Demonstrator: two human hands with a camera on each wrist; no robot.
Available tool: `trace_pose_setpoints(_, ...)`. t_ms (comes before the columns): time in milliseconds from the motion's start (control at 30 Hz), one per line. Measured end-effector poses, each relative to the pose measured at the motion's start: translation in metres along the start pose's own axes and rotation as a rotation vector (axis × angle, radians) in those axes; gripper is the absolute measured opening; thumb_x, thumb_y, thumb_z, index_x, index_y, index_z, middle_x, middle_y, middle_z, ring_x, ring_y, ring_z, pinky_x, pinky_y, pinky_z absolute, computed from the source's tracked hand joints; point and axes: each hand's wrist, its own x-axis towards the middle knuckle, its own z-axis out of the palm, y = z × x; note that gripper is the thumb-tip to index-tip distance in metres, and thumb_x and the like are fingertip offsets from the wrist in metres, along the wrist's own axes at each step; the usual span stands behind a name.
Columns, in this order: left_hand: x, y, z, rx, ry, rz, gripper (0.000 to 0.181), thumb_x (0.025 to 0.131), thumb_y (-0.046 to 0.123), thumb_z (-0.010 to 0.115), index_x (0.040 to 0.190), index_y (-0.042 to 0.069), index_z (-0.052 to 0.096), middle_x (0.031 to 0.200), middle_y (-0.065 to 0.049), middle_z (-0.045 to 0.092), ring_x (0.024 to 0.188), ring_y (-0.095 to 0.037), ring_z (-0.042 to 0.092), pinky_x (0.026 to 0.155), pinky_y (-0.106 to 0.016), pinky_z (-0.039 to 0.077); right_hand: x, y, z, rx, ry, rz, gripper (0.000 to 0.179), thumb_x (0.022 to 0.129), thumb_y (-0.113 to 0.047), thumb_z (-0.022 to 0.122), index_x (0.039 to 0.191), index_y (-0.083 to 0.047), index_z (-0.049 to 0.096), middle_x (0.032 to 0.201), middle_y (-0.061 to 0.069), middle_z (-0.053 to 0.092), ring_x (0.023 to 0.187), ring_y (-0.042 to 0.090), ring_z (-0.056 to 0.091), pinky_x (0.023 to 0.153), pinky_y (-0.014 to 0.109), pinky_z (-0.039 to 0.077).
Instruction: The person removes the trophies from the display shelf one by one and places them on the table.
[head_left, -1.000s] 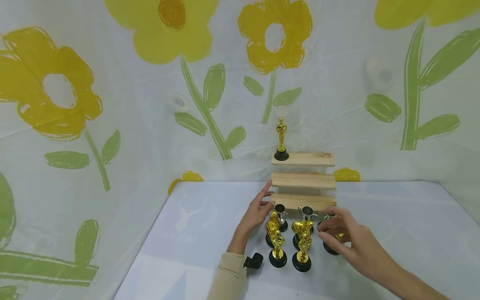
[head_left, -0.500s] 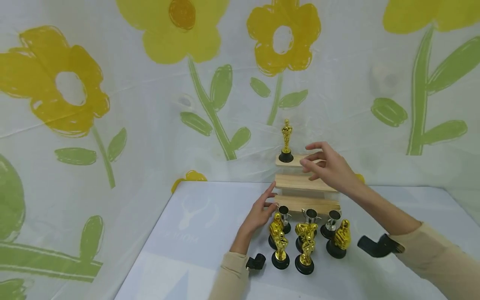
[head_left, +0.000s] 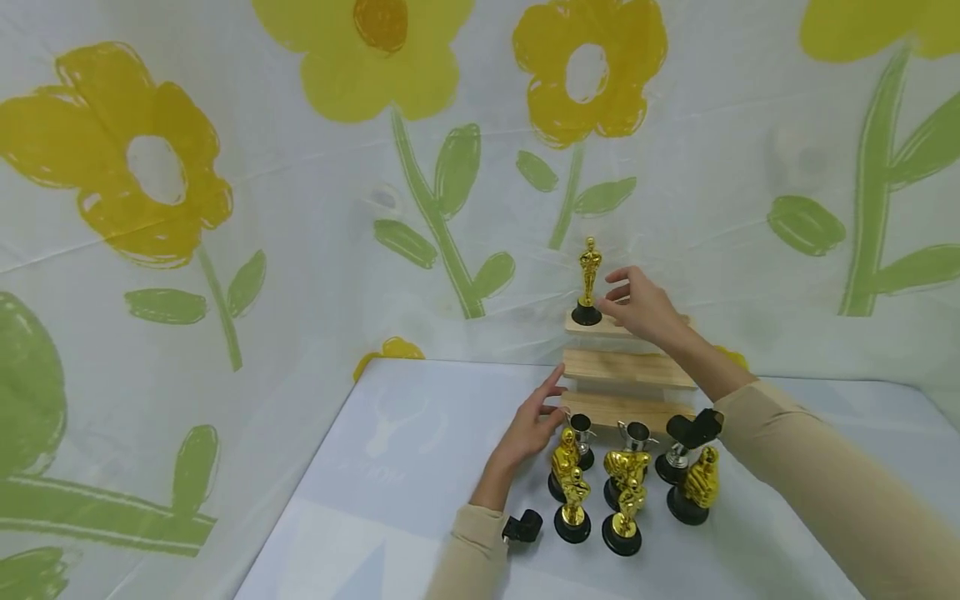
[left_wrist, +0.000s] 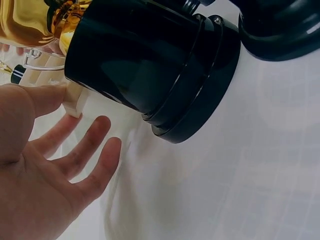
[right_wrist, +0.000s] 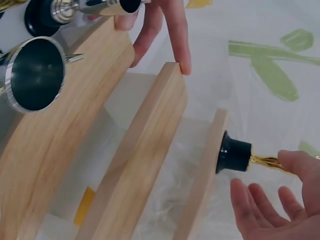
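Observation:
A gold statuette trophy [head_left: 589,271] with a black base stands upright at the left end of the top board of a three-tier wooden shelf [head_left: 628,367]. My right hand [head_left: 643,310] is just right of it, fingers loosely bent. In the right wrist view the thumb overlaps the trophy's gold figure [right_wrist: 267,161]; contact cannot be told. The fingers [right_wrist: 245,205] are spread apart below its base. My left hand [head_left: 528,429] touches the left ends of the lower boards with fairly straight fingers. In the left wrist view its thumb [left_wrist: 50,98] lies against a board end.
In front of the shelf stand silver cups [head_left: 637,433] on black bases and several gold trophies [head_left: 574,487]. A black base [left_wrist: 150,65] looms close to the left wrist camera. A flower-printed curtain [head_left: 315,208] hangs behind the white table [head_left: 360,467].
My right hand has risen from beside the front gold trophies to the top board, then moved left close to the statuette. My left hand stays at the shelf. The head view has shifted slightly.

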Motion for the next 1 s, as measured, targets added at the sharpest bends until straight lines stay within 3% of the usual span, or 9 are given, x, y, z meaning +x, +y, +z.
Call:
trace_pose_setpoints(167, 0.000, 0.000, 0.001, 0.005, -0.002, -0.011, 0.066, 0.100, 0.016, 0.054, 0.156, 0.033, 0.024, 0.144, -0.017, 0.050, 0.112, -0.031, 0.064, 0.091, -0.032, 0.054, 0.014, 0.004, 0.012, 0.014, 0.035, 0.002, 0.056, 0.097, -0.028, 0.060, 0.141, -0.004, 0.037, 0.135, 0.026, 0.051, 0.124, 0.042, 0.051, 0.096, 0.053, 0.049)
trace_pose_setpoints(300, 0.000, 0.000, 0.001, 0.011, 0.001, -0.008, 0.066, 0.100, 0.016, 0.054, 0.156, 0.034, 0.024, 0.145, -0.016, 0.050, 0.113, -0.031, 0.064, 0.092, -0.032, 0.054, 0.022, 0.006, 0.021, 0.027, 0.049, -0.004, 0.055, 0.096, -0.023, 0.061, 0.141, -0.002, 0.036, 0.138, 0.028, 0.049, 0.128, 0.043, 0.047, 0.100, 0.056, 0.045)
trace_pose_setpoints(467, 0.001, 0.000, 0.001, 0.002, 0.004, 0.005, 0.066, 0.100, 0.014, 0.054, 0.156, 0.032, 0.025, 0.148, -0.016, 0.047, 0.116, -0.032, 0.062, 0.092, -0.032, 0.054, 0.029, 0.004, 0.029, -0.006, 0.054, -0.003, 0.057, 0.097, -0.016, 0.059, 0.144, 0.002, 0.031, 0.138, 0.028, 0.049, 0.127, 0.044, 0.049, 0.099, 0.054, 0.047)
trace_pose_setpoints(800, 0.001, -0.001, 0.001, 0.000, 0.011, 0.010, 0.064, 0.100, 0.017, 0.055, 0.156, 0.031, 0.026, 0.145, -0.015, 0.050, 0.112, -0.034, 0.064, 0.085, -0.031, 0.056, 0.027, 0.002, 0.032, -0.073, 0.104, -0.042, 0.047, 0.097, -0.012, 0.058, 0.137, 0.002, 0.038, 0.131, 0.028, 0.055, 0.116, 0.044, 0.059, 0.086, 0.052, 0.054)
trace_pose_setpoints(1000, 0.000, -0.001, 0.000, -0.002, 0.002, -0.011, 0.066, 0.100, 0.016, 0.054, 0.155, 0.038, 0.024, 0.147, -0.013, 0.048, 0.113, -0.031, 0.063, 0.086, -0.029, 0.055, 0.026, 0.002, 0.034, -0.112, 0.112, -0.051, 0.044, 0.098, -0.013, 0.058, 0.135, 0.000, 0.039, 0.131, 0.028, 0.057, 0.114, 0.044, 0.061, 0.087, 0.052, 0.053)
